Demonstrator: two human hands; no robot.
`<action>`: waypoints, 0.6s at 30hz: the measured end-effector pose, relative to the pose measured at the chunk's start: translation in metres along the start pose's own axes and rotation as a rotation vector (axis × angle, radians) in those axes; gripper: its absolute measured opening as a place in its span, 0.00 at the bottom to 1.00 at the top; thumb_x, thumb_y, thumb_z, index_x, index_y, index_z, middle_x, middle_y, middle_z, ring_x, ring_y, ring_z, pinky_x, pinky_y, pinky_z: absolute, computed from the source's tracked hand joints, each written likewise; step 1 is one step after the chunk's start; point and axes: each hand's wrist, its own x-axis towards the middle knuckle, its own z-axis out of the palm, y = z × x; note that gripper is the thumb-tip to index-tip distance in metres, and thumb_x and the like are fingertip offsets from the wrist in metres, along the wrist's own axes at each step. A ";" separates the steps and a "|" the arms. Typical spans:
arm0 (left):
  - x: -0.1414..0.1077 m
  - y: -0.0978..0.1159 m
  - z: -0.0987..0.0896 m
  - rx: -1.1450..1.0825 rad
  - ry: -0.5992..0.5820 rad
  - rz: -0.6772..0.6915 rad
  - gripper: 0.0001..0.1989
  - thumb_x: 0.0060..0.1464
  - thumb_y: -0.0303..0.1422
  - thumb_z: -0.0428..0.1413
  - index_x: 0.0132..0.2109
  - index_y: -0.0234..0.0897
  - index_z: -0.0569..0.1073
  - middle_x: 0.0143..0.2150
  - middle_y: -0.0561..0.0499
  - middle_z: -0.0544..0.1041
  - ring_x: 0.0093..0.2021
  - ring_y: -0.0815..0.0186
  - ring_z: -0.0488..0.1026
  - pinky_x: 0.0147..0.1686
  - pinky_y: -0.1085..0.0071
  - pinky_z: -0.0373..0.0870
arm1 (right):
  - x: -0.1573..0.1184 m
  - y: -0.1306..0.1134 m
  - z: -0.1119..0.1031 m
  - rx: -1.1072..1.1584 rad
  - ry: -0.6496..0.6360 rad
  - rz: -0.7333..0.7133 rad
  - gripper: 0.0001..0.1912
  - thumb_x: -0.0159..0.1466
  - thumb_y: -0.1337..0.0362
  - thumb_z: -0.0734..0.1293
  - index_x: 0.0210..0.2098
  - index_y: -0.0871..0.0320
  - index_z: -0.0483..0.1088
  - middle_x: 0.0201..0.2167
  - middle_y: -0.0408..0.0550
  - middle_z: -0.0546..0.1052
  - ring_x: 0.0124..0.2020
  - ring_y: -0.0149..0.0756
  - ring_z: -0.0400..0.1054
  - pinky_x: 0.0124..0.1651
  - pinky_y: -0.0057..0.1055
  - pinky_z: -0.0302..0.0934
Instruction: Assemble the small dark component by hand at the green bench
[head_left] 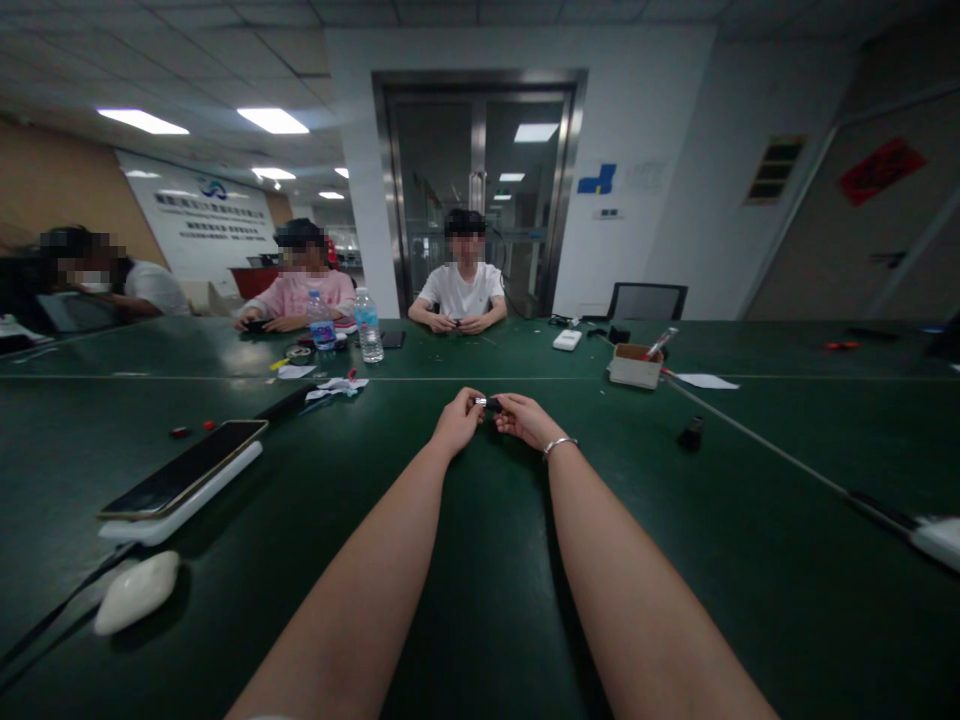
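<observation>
Out over the middle of the dark green table [480, 580], both my arms are stretched forward with the hands close together. A small black stick with a shiny silver end [493, 405] lies between them; its exact kind is too small to make out. My left hand [459, 424] pinches the silver end between thumb and fingers. On the black end, my right hand [525, 420] is closed with its fingertips, and a silver bracelet [559, 445] circles that wrist. The fingers partly cover the stick.
To the left lie a phone [187, 468] on a white block and a pale rounded object [139, 592]. Farther off stand two water bottles [368, 328]. A small box [634, 368] and a black object [691, 433] are at right. Several people sit around the table.
</observation>
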 end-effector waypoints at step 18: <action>0.000 0.004 -0.003 0.070 -0.007 -0.094 0.08 0.56 0.36 0.48 0.38 0.38 0.69 0.26 0.54 0.74 0.25 0.72 0.71 0.28 0.75 0.65 | -0.004 -0.001 0.002 -0.013 -0.026 -0.010 0.07 0.64 0.67 0.61 0.39 0.62 0.68 0.19 0.44 0.70 0.20 0.26 0.66 0.26 0.23 0.64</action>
